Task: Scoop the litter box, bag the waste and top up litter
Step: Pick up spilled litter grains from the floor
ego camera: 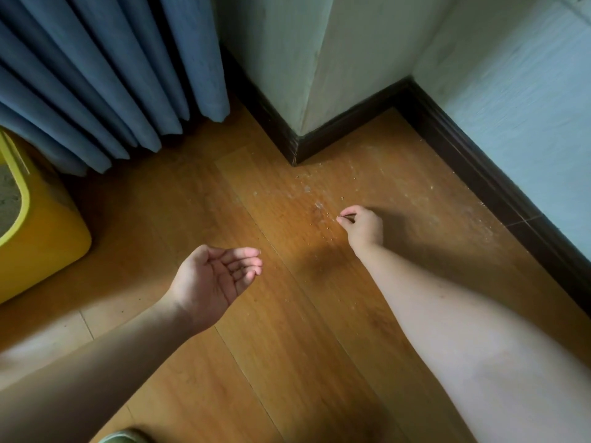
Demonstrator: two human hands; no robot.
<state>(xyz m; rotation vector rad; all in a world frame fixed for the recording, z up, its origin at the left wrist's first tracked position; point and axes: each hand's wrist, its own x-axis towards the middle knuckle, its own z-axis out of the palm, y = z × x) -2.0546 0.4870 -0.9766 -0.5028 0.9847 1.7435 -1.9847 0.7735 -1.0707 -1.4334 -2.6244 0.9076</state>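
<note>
A yellow litter box (pixel 41 238) stands at the left edge, with grey litter (pixel 8 199) visible inside its pale rim. Stray litter grains (pixel 323 215) and pale dust lie scattered on the wooden floor near the wall corner. My right hand (pixel 363 227) is down at the floor among those grains, thumb and fingertips pinched together, seemingly on a grain too small to make out. My left hand (pixel 217 281) hovers palm up and cupped over the floor, a few small grains resting on its fingers.
Blue curtains (pixel 96 75) hang at the back left, just behind the litter box. A pale wall corner with a dark skirting board (pixel 319 135) juts into the floor; the skirting runs on along the right wall. A greenish object (pixel 124 438) shows at the bottom edge.
</note>
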